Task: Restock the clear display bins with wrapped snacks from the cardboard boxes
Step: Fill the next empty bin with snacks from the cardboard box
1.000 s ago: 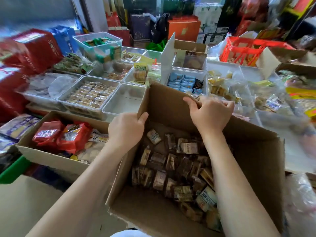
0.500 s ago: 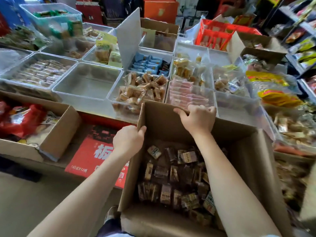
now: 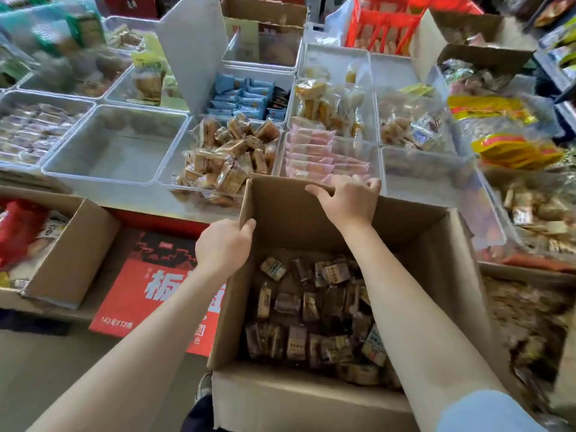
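Observation:
An open cardboard box point(image 3: 430, 244) sits right in front of me, its floor covered with several dark brown wrapped snacks point(image 3: 314, 319). My left hand point(image 3: 223, 244) grips the box's left wall near the far corner. My right hand point(image 3: 349, 199) holds the far rim, fingers curled over the edge. Beyond the box lie clear display bins: one holding tan wrapped snacks point(image 3: 227, 157), one with pink packets point(image 3: 314, 157), and an empty clear bin point(image 3: 112, 151) to the left.
A second cardboard box point(image 3: 74, 244) with red packets stands at the left. A red carton point(image 3: 152, 291) lies flat between the boxes. More bins, a red crate point(image 3: 383, 29) and bagged snacks point(image 3: 514, 148) fill the back and right.
The box, held in both hands, has shifted rightward along the display, from beside the left box to in front of the tan and pink bins. My grip stays the same.

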The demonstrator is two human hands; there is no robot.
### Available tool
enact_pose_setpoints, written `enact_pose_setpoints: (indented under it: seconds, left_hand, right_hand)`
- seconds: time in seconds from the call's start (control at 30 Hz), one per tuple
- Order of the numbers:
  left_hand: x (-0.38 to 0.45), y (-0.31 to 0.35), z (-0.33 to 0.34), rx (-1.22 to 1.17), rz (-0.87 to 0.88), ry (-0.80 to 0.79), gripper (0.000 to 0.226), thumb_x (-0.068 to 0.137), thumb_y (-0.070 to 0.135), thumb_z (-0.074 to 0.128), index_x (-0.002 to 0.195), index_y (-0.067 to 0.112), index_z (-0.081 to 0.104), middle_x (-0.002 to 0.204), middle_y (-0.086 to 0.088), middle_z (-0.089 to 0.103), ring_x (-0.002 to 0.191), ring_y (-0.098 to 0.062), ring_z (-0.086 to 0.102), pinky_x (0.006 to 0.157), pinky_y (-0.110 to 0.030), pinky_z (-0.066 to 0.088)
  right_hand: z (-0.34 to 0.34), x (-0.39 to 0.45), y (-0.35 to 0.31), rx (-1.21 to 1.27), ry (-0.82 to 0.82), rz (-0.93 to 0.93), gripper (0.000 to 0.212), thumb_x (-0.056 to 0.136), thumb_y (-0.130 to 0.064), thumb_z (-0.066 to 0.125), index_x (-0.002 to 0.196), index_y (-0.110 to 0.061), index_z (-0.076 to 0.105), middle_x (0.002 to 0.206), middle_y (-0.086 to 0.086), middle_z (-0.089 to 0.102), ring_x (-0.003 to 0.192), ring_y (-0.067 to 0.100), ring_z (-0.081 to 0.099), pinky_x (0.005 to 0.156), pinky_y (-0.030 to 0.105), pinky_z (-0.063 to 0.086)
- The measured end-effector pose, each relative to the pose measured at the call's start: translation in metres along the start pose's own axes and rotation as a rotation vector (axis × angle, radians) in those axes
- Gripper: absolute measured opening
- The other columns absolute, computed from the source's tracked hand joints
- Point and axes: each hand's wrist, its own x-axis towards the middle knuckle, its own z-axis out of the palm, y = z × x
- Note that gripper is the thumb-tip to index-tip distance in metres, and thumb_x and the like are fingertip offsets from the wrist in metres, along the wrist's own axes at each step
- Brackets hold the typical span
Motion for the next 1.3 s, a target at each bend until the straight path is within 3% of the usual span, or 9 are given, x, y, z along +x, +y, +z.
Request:
enact_pose_setpoints:
  seconds: [0.17, 0.33, 0.43, 0.53, 0.67, 0.83, 0.93, 1.1, 1.3]
  left_hand:
    - [0.007, 0.007, 0.005, 0.089, 0.008, -0.002, 0.054, 0.105, 0.051, 0.035, 0.072, 0.014, 0.058, 0.080, -0.005, 0.063, 0.077, -0.027, 0.059, 0.066, -0.035, 0.041]
    - [0.008, -0.003, 0.009, -0.099, -0.001, -0.024, 0.044, 0.102, 0.054, 0.037, 0.093, 0.017, 0.059, 0.089, -0.002, 0.064, 0.083, -0.025, 0.061, 0.075, -0.042, 0.052]
    - [0.009, -0.005, 0.011, -0.227, 0.020, -0.048, 0.039, 0.102, 0.051, 0.041, 0.102, 0.017, 0.059, 0.092, -0.002, 0.065, 0.083, -0.022, 0.062, 0.076, -0.043, 0.054]
    - [0.011, -0.008, 0.012, -0.257, 0.037, -0.045, 0.037, 0.104, 0.048, 0.043, 0.099, 0.016, 0.060, 0.085, -0.001, 0.064, 0.078, -0.021, 0.061, 0.067, -0.038, 0.050]
    - [0.013, -0.012, 0.014, -0.294, 0.046, -0.026, 0.035, 0.104, 0.047, 0.043, 0.102, 0.018, 0.062, 0.086, 0.000, 0.066, 0.079, -0.020, 0.063, 0.071, -0.043, 0.054]
    - [0.015, -0.014, 0.019, -0.321, 0.029, -0.003, 0.032, 0.104, 0.047, 0.044, 0.104, 0.020, 0.061, 0.086, 0.004, 0.065, 0.078, -0.015, 0.062, 0.066, -0.036, 0.051]
    - [0.015, -0.013, 0.018, -0.319, 0.029, -0.006, 0.031, 0.104, 0.046, 0.044, 0.100, 0.020, 0.061, 0.084, 0.003, 0.064, 0.076, -0.017, 0.061, 0.064, -0.035, 0.049]
    - [0.014, -0.010, 0.013, -0.301, 0.035, -0.033, 0.032, 0.103, 0.045, 0.045, 0.095, 0.018, 0.060, 0.083, 0.000, 0.065, 0.078, -0.021, 0.062, 0.068, -0.040, 0.051]
    - [0.019, -0.028, -0.006, -0.493, 0.049, -0.190, 0.051, 0.103, 0.060, 0.030, 0.102, 0.025, 0.068, 0.098, 0.004, 0.070, 0.093, -0.017, 0.066, 0.089, -0.042, 0.051]
  right_hand:
    - [0.007, 0.001, 0.009, 0.040, -0.085, 0.010, 0.064, 0.091, -0.072, 0.044, 0.093, -0.011, 0.066, 0.096, 0.006, 0.069, 0.095, 0.027, 0.061, 0.089, 0.043, 0.039]
    - [-0.005, -0.043, -0.032, 0.187, 0.169, -0.291, 0.024, 0.094, -0.034, 0.059, 0.090, -0.011, 0.055, 0.088, 0.007, 0.056, 0.085, 0.025, 0.050, 0.082, 0.041, 0.040]
    - [0.021, -0.071, -0.046, 0.255, -0.342, -0.293, 0.018, 0.097, -0.029, 0.053, 0.095, -0.013, 0.060, 0.088, 0.007, 0.065, 0.084, 0.028, 0.062, 0.074, 0.037, 0.041]
    - [0.075, -0.086, -0.037, 0.143, -0.782, -0.124, 0.028, 0.099, -0.029, 0.052, 0.121, -0.012, 0.056, 0.118, 0.013, 0.063, 0.109, 0.033, 0.061, 0.082, 0.038, 0.048]
    - [0.137, -0.107, -0.030, -0.110, -1.012, -0.030, 0.055, 0.099, -0.024, 0.052, 0.149, -0.016, 0.030, 0.146, 0.018, 0.043, 0.134, 0.035, 0.041, 0.104, 0.045, 0.038]
    - [0.169, -0.119, -0.035, -0.195, -1.024, 0.070, 0.051, 0.101, -0.022, 0.042, 0.149, -0.016, 0.026, 0.147, 0.018, 0.044, 0.136, 0.033, 0.039, 0.107, 0.045, 0.033]
    - [0.149, -0.100, -0.033, 0.137, -1.059, 0.301, 0.069, 0.095, -0.040, 0.057, 0.151, -0.012, 0.026, 0.146, 0.016, 0.047, 0.136, 0.035, 0.042, 0.110, 0.042, 0.036]
    - [0.047, -0.052, -0.023, 1.357, -1.404, 0.794, 0.040, 0.085, -0.026, 0.049, 0.114, -0.002, 0.061, 0.098, 0.022, 0.067, 0.084, 0.032, 0.066, 0.080, 0.039, 0.053]
    - [-0.054, -0.018, -0.044, 1.994, -1.466, 0.406, 0.060, 0.098, -0.046, 0.034, 0.131, -0.001, 0.056, 0.116, 0.026, 0.061, 0.085, 0.036, 0.064, 0.072, 0.040, 0.056]
